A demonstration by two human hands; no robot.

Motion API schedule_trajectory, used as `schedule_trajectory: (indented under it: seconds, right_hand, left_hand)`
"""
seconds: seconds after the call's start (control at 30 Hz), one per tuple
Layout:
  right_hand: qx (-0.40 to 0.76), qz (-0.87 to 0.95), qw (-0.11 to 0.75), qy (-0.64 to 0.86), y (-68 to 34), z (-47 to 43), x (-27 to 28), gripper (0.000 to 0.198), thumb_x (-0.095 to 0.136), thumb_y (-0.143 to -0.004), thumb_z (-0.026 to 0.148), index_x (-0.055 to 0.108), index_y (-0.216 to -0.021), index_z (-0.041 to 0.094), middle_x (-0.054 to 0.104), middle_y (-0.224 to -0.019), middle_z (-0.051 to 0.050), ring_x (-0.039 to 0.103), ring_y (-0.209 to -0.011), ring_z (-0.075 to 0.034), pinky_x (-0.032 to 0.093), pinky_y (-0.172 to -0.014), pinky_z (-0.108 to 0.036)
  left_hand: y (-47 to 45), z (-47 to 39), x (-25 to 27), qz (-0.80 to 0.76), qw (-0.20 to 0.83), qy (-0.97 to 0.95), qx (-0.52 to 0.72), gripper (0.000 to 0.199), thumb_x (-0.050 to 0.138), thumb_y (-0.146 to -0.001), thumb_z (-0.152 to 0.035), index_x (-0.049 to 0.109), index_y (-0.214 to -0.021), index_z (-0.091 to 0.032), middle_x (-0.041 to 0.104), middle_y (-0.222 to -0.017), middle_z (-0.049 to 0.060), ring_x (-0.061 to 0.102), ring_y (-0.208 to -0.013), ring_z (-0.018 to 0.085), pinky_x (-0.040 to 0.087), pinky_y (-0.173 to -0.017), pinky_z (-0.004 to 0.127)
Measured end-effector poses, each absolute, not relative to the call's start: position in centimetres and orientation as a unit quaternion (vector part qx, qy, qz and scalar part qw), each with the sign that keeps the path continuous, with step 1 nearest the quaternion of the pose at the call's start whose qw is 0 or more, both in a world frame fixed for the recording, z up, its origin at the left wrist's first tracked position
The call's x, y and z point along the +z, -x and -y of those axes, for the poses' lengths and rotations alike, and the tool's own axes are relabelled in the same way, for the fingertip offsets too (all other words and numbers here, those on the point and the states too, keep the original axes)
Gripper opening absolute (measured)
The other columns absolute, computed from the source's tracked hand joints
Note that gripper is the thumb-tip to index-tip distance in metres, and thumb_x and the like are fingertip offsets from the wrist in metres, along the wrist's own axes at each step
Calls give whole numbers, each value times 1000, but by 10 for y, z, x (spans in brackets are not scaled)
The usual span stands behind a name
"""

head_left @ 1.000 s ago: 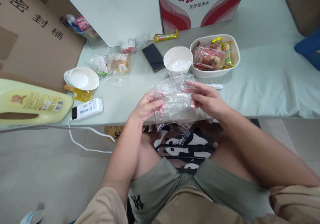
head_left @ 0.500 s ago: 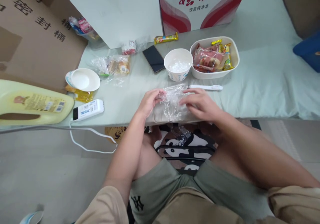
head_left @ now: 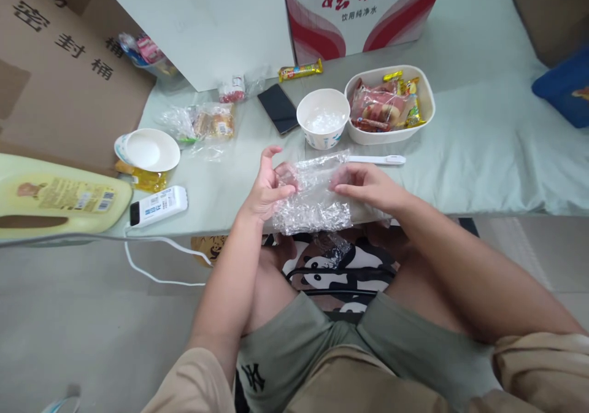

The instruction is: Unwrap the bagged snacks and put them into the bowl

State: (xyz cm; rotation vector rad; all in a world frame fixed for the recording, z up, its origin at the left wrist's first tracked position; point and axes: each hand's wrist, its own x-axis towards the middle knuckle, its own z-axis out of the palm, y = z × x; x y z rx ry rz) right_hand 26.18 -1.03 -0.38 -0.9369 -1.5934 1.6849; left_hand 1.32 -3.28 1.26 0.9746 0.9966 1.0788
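Head view: the clear plastic film, bunched half a second ago, is now spread wider, so its shape is clearer. The left hand and right hand pinch its nine and three o'clock sides. Thin and crinkled, it is at six o'clock from the round paper cup.

on my remote feed i note one head-worn view, looking forward and steeply down over the shorts. left hand and right hand appear near, mid-frame; the cloth-covered surface spans the upper half, floor lower left.
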Motion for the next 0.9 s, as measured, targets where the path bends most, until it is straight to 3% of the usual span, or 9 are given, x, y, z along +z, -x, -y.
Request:
schedule_trajectory:
  seconds: [0.07,0.17,0.33,0.4,0.5,0.67,0.8,0.9]
  right_hand:
    - [651,602,307,345,-260,12,0,29,77,-80,46,61,-79,21,70,-80,-3,65,-77,-17,56,-77,-35]
    - [644,587,348,344,-255,16,6,30,74,-83,47,57,-80,22,73,-79,-3,66,-72,-16,56,-72,-32]
    - [623,580,388,354,-252,17,7,30,72,-84,48,54,-84,23,70,-73,-1,66,-68,-15,53,-63,-29]
    - [611,576,401,366,-253,15,5,33,74,-82,50,55,-84,23,66,-69,0,65,-66,-15,52,-59,-28]
    - [609,572,393,384,-257,12,2,35,76,-80,52,57,-84,23,64,-68,1,63,-59,-15,50,-54,-28]
    - [588,583,362,429,-266,7,2,29,76,-81,45,60,-91,23,55,-56,6,54,-47,-12,42,-46,-25]
    - [602,566,375,421,-271,7,6,31,75,-82,43,66,-104,24,53,-57,7,51,-48,-10,43,-49,-25]
    - [633,518,414,400,-273,9,9,25,73,-81,43,69,-101,28,55,-63,5,51,-54,-11,47,-54,-27]
  left_hand:
    - [-13,31,10,-453,626,-403,490,94,87,-57,-23,39,-135,-42,61,-95,-6,63,-73,10,50,-66,25]
    - [-16,27,4,-481,606,-352,526,93,86,-61,-24,39,-138,-44,64,-110,-1,68,-85,13,52,-71,26]
    - [-24,26,2,-460,694,-284,475,49,76,-72,-35,60,-117,-24,72,-108,6,72,-100,21,58,-83,33]
    - [-28,28,4,-448,742,-278,413,37,73,-74,-35,63,-105,-18,75,-100,9,74,-97,24,60,-82,36]
    - [-34,31,6,-484,730,-297,379,29,76,-73,-29,60,-94,-19,76,-87,6,75,-78,20,60,-67,31]
    - [-31,31,8,-535,661,-376,369,43,81,-74,-36,55,-107,-25,66,-64,-6,66,-51,14,51,-49,23]
    - [-18,32,13,-480,697,-393,360,63,84,-68,-33,52,-121,-27,71,-69,-4,71,-59,16,54,-56,24]
    - [-10,34,14,-434,719,-390,377,71,86,-62,-25,52,-125,-30,76,-80,-2,74,-71,18,57,-67,28]
